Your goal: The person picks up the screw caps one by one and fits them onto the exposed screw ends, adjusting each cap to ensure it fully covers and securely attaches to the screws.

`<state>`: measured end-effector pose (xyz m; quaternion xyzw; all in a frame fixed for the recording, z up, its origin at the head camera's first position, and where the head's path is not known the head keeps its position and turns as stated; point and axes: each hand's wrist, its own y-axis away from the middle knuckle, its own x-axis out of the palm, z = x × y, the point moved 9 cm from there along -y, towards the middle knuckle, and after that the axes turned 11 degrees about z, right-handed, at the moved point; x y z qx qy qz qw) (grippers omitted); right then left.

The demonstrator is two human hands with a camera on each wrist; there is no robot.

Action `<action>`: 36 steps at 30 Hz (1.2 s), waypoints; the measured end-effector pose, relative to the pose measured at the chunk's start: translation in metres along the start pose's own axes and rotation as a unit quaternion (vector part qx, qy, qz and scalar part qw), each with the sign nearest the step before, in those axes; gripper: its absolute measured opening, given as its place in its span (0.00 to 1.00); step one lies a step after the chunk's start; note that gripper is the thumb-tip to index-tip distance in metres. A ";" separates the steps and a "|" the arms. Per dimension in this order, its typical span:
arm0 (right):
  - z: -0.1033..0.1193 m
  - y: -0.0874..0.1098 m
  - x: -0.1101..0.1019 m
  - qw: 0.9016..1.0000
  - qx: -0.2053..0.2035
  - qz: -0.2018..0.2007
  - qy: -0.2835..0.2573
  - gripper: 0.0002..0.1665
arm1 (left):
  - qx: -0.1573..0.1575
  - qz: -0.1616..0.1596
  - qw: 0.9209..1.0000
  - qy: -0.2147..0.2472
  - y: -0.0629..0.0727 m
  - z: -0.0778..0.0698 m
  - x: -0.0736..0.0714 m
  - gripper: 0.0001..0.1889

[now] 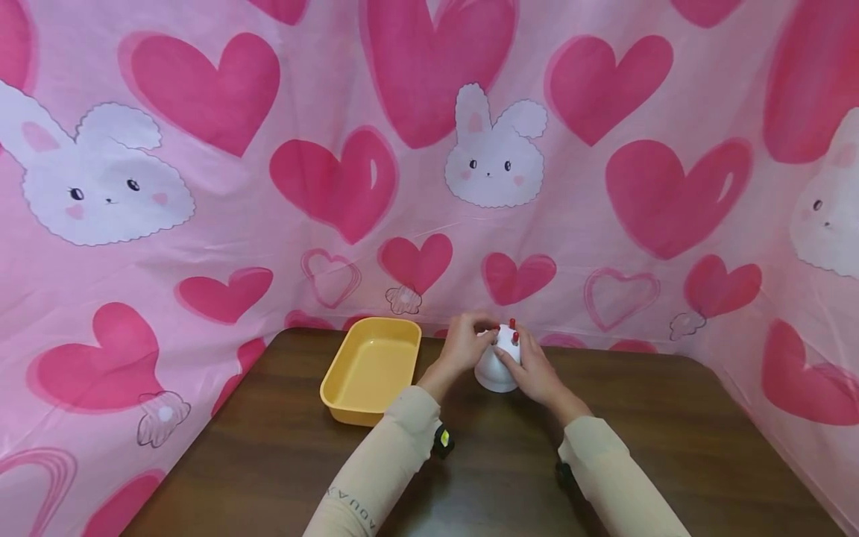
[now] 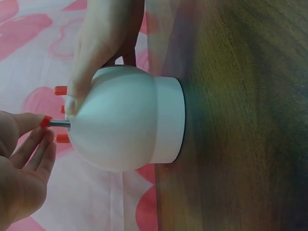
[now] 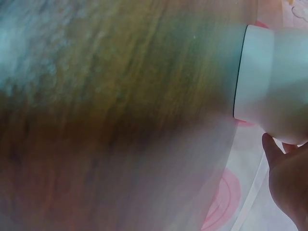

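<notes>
A white dome-shaped holder (image 1: 496, 379) with a narrower round base stands upright on the table. Several red-tipped pegs (image 2: 60, 90) stick out of its top. My left hand (image 1: 460, 346) is at the top of the dome; in the left wrist view its thumb and fingers pinch the red end of a thin metal rod (image 2: 60, 123), whose lower end meets the dome. My right hand (image 1: 539, 373) grips the dome from the right, thumb lying across its upper side. In the right wrist view, the dome (image 3: 288, 82) is cut off by the frame edge, fingers touching its underside.
A yellow rectangular tray (image 1: 354, 415) sits to the left of the dome, close to my left forearm. The brown wooden table (image 1: 644, 418) ends at the back against a pink curtain (image 1: 416, 216) printed with hearts and rabbits.
</notes>
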<state>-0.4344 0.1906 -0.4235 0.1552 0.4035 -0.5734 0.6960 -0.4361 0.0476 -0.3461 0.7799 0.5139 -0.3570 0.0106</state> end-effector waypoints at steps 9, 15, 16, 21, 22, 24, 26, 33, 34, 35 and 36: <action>0.002 -0.002 0.000 1.000 -0.003 -0.004 -0.004 0.46 | -0.013 -0.027 0.999 0.021 0.002 0.010 -0.006 0.08; 0.004 -0.001 0.001 1.000 -0.005 -0.002 -0.005 0.46 | -0.011 -0.031 0.999 0.023 0.004 0.012 -0.006 0.07; 0.004 -0.001 0.001 1.000 -0.006 -0.002 -0.006 0.46 | -0.013 -0.030 0.999 0.022 0.004 0.013 -0.006 0.07; 0.003 -0.001 0.000 1.000 -0.003 0.003 -0.010 0.46 | -0.019 -0.031 0.999 0.012 0.008 0.017 -0.001 0.07; 0.003 -0.001 0.000 1.000 -0.002 0.003 -0.012 0.46 | -0.019 -0.032 0.999 0.010 0.009 0.018 0.000 0.07; 0.002 -0.002 -0.001 1.000 -0.001 0.006 -0.014 0.46 | -0.016 -0.038 0.999 0.007 0.009 0.018 0.001 0.07; 0.001 -0.001 -0.001 1.000 0.000 0.005 -0.013 0.46 | -0.014 -0.040 0.999 0.008 0.010 0.019 0.001 0.08; 0.003 0.002 0.001 1.000 -0.005 0.001 -0.009 0.46 | -0.037 -0.005 0.999 -0.024 0.019 0.025 0.002 0.09; 0.003 0.003 0.002 1.000 -0.003 0.003 -0.012 0.46 | -0.041 0.003 0.998 -0.040 0.021 0.026 0.001 0.09; 0.003 0.004 0.003 1.000 -0.001 0.008 -0.010 0.46 | -0.043 0.010 0.997 -0.059 0.023 0.026 0.000 0.10; 0.002 0.005 0.003 1.000 0.007 0.015 -0.009 0.46 | -0.041 0.017 0.996 -0.082 0.025 0.026 -0.002 0.10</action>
